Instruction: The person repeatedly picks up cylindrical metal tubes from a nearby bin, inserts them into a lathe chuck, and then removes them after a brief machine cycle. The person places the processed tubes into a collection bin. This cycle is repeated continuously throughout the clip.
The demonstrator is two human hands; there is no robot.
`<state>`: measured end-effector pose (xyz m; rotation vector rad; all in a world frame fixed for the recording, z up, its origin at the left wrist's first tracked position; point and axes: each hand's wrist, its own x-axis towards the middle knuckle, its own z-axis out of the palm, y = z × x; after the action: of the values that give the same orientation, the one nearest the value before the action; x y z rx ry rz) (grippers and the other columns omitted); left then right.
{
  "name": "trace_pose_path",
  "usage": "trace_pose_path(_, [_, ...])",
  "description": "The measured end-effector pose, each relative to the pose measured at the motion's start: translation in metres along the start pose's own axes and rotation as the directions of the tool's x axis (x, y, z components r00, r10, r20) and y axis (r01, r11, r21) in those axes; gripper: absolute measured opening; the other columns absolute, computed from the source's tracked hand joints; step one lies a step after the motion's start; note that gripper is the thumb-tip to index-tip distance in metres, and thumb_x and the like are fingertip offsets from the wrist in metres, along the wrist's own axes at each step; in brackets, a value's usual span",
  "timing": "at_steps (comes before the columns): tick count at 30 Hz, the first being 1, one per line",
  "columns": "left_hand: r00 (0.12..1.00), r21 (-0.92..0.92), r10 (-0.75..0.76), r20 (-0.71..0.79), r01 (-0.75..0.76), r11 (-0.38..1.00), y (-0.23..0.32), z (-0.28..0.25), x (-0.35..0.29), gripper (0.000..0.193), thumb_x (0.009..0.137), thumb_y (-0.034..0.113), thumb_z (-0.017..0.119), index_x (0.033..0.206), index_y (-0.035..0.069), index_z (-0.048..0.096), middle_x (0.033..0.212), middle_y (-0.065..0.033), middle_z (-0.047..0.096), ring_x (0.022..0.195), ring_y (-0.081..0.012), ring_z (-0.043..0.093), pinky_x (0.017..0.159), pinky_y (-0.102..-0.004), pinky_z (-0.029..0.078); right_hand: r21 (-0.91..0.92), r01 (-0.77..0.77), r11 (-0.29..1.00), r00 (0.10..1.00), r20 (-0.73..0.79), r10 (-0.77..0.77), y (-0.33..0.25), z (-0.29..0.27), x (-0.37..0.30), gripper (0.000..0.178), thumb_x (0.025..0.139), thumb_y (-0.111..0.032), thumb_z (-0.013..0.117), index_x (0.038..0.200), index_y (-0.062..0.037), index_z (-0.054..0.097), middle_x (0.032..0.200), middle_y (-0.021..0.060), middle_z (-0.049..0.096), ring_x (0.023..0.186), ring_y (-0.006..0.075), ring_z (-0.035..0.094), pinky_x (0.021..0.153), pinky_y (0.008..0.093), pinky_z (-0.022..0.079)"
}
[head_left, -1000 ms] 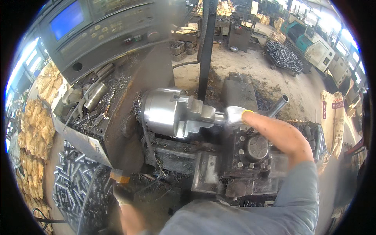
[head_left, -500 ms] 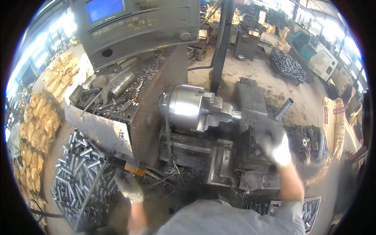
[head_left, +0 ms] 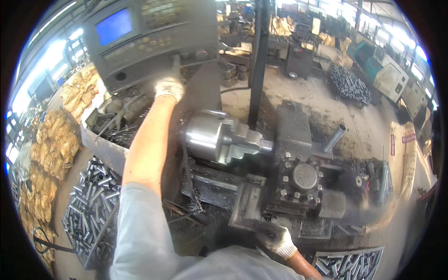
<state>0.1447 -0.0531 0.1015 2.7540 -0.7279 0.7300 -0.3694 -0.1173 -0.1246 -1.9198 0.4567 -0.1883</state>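
My left hand [head_left: 170, 87], in a white-cuffed glove with a dark front, reaches up to the lower edge of the lathe's control panel [head_left: 149, 49]. Motion smears its fingers. Below the lathe's square tool post [head_left: 303, 177], my right hand [head_left: 276, 239] is at the front of the carriage, its dark glove fingers merging with the dark metal. Whether it grips anything there cannot be made out. Between my hands is the shiny chuck [head_left: 204, 135], whose stepped jaws surround a short bright metal workpiece [head_left: 267, 146].
A metal tube [head_left: 334, 137] leans beyond the tool post. Cut tubes fill a bin [head_left: 95, 247] at lower left and a tray [head_left: 383, 252] at lower right. Brown sacks [head_left: 55, 140] are stacked on the left. A dark post [head_left: 258, 70] rises behind the chuck.
My left hand has gone from above the left bin up to the control panel. My right hand has dropped from the tool post to the carriage's lower front. The view has shifted slightly.
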Motion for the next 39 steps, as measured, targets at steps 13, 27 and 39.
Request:
trace_pose_path(13, [0.583, -0.228, -0.374, 0.721, 0.71, 0.666, -0.066, 0.123, -0.663, 0.042, 0.096, 0.04, 0.072, 0.129, 0.014, 0.072, 0.126, -0.0181, 0.075, 0.117, -0.0398, 0.071, 0.098, -0.0496, 0.057, 0.002, 0.412, 0.911, 0.794, 0.489, -0.361, 0.031, 0.071, 0.051, 0.029, 0.089, -0.011, 0.084, 0.116, -0.0035, 0.078, 0.115, 0.0115, 0.08, 0.096, 0.0202, 0.078, 0.087, 0.0332, 0.063])
trace_pose_path(27, [-0.879, -0.206, -0.459, -0.127, 0.476, -0.855, 0.066, -0.153, -1.326, 0.057, 0.096, 0.044, 0.057, 0.129, 0.001, 0.073, 0.136, -0.0258, 0.07, 0.13, -0.0397, 0.066, 0.11, -0.0482, 0.052, 0.33, 0.61, 0.72, -0.146, 0.94, -0.308, -0.111, 0.404, -0.179, 0.036, 0.088, -0.015, 0.081, 0.121, -0.0003, 0.075, 0.103, 0.0145, 0.082, 0.095, 0.0199, 0.08, 0.088, 0.033, 0.062])
trace_pose_path(39, [-0.808, -0.728, 0.528, -0.262, -0.194, -0.658, 0.322, -0.096, -1.331, 0.052, 0.112, 0.037, 0.047, 0.144, -0.001, 0.061, 0.151, -0.0266, 0.06, 0.135, -0.0411, 0.061, 0.115, -0.0452, 0.048, 0.691, 0.557, 0.46, -0.736, 0.668, -0.112, -0.175, 0.529, -0.417, 0.037, 0.088, -0.02, 0.082, 0.122, -0.0048, 0.077, 0.108, 0.0148, 0.081, 0.097, 0.0254, 0.081, 0.089, 0.0358, 0.063])
